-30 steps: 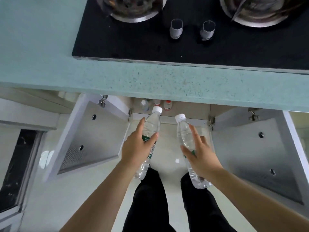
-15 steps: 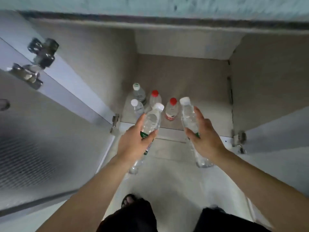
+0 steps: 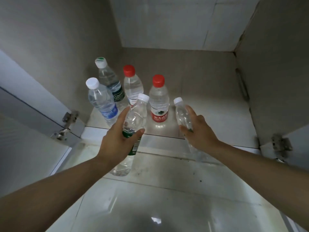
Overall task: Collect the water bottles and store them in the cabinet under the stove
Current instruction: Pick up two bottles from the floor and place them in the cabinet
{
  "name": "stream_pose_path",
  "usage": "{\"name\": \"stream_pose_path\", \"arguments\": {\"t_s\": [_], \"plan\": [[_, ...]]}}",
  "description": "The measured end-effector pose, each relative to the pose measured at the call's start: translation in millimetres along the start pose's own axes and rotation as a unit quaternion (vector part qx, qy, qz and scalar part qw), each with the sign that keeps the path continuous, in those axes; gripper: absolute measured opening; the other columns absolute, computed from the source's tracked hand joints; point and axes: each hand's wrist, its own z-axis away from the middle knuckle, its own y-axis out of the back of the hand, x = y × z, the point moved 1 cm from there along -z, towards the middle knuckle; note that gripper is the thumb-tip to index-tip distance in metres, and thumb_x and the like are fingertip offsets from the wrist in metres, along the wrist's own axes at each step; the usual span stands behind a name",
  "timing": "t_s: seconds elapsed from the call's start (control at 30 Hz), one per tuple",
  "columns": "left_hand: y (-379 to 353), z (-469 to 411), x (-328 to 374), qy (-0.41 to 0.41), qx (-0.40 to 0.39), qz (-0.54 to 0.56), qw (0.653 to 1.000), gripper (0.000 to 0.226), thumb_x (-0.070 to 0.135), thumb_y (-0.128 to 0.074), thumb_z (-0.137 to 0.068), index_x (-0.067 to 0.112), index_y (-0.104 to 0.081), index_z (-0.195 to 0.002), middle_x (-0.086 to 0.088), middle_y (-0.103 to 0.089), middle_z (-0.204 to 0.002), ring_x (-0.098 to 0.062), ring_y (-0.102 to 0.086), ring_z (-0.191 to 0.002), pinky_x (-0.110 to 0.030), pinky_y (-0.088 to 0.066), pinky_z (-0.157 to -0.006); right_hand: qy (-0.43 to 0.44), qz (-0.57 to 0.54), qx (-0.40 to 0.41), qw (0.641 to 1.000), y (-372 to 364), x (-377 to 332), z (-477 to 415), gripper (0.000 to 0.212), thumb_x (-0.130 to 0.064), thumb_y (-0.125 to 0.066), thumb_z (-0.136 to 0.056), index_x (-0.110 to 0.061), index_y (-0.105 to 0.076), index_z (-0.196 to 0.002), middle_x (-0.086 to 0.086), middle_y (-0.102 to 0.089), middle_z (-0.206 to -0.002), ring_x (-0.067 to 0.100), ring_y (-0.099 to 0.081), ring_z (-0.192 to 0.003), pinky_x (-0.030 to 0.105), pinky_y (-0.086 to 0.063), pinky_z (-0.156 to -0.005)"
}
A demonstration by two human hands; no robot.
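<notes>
Left hand (image 3: 117,139) clasped round a green-labelled bottle (image 3: 132,128), right hand (image 3: 199,131) gripping a clear bottle (image 3: 183,114), four bottles (image 3: 158,101) standing in the open cabinet (image 3: 209,77)

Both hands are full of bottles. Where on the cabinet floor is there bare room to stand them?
The cabinet floor is bare from the front red-capped bottle across to the right wall, and behind the bottles to the back wall. The front left is crowded: four upright bottles cluster there, right ahead of the left hand.
</notes>
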Motion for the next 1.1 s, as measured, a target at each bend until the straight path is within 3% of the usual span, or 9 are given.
{"name": "stream_pose_path", "arguments": {"t_s": [0.13,0.23,0.33,0.5,0.7,0.93,1.1], "plan": [[-1.6,-8.8,-0.2,-0.019,0.01,0.026,0.999,0.071,0.046,-0.062,-0.082,0.052,-0.02,-0.138,0.014,-0.049,-0.138,-0.016,-0.054,-0.117,-0.039,-0.046,-0.096,-0.009,0.072,-0.011,0.997,-14.2,6.5,-24.0,0.07,-0.042,-0.051,-0.088,-0.046,-0.005,-0.141,0.011,-0.043,-0.116,0.03,-0.056,-0.089,0.042,-0.051,-0.078],[-2.8,-16.2,-2.7,-0.026,0.034,0.034,0.999,0.071,0.044,-0.063,-0.082,0.053,-0.02,-0.137,0.019,-0.05,-0.132,-0.007,-0.054,-0.107,-0.027,-0.045,-0.087,-0.022,0.12,0.014,0.992,-27.2,14.8,-31.7,0.072,-0.046,-0.054,-0.084,-0.042,-0.011,-0.141,0.012,-0.048,-0.116,0.03,-0.05,-0.101,0.043,-0.048,-0.082],[-0.8,-21.5,-1.6,-0.041,0.037,0.025,0.998,0.074,0.04,-0.067,-0.08,0.054,-0.02,-0.136,0.026,-0.049,-0.124,0.0,-0.051,-0.102,-0.016,-0.042,-0.077,-0.008,0.109,0.017,0.994,-29.3,19.5,-30.1,0.073,-0.045,-0.055,-0.083,-0.042,-0.012,-0.141,0.012,-0.049,-0.113,0.03,-0.05,-0.099,0.04,-0.048,-0.08],[1.4,-37.2,-0.2,-0.065,0.049,0.04,0.996,0.079,0.031,-0.073,-0.075,0.048,-0.026,-0.137,0.018,-0.055,-0.129,-0.01,-0.057,-0.112,-0.038,-0.05,-0.092,0.011,0.122,0.043,0.992,-31.3,14.1,-24.1,0.071,-0.048,-0.056,-0.082,-0.039,-0.016,-0.141,0.012,-0.049,-0.119,0.031,-0.051,-0.103,0.039,-0.047,-0.082],[-6.2,-50.7,1.8,-0.085,0.067,0.12,0.987,0.076,0.016,-0.075,-0.075,0.033,-0.032,-0.135,0.016,-0.056,-0.126,0.002,-0.057,-0.109,-0.035,-0.05,-0.095,0.019,0.126,0.057,0.99,-33.0,11.7,-19.2,0.066,-0.042,-0.053,-0.086,-0.036,-0.02,-0.142,0.011,-0.047,-0.124,0.029,-0.049,-0.106,0.038,-0.046,-0.083],[-28.9,-66.7,0.5,-0.128,0.082,0.164,0.975,0.079,0.006,-0.074,-0.075,0.016,-0.027,-0.136,0.0,-0.046,-0.134,-0.008,-0.051,-0.121,-0.034,-0.047,-0.1,0.016,0.138,0.066,0.988,-34.7,11.8,-21.4,0.064,-0.041,-0.052,-0.086,-0.035,-0.023,-0.142,0.011,-0.049,-0.123,0.029,-0.048,-0.106,0.038,-0.043,-0.082],[-38.7,-62.1,-13.3,-0.111,0.1,0.177,0.973,0.083,0.01,-0.073,-0.076,0.028,-0.02,-0.137,0.017,-0.04,-0.134,-0.008,-0.047,-0.126,-0.037,-0.045,-0.103,0.0,0.139,0.058,0.989,-30.5,12.3,-22.0,0.063,-0.041,-0.051,-0.086,-0.038,-0.023,-0.141,0.008,-0.051,-0.121,0.029,-0.045,-0.107,0.038,-0.039,-0.083]]}}
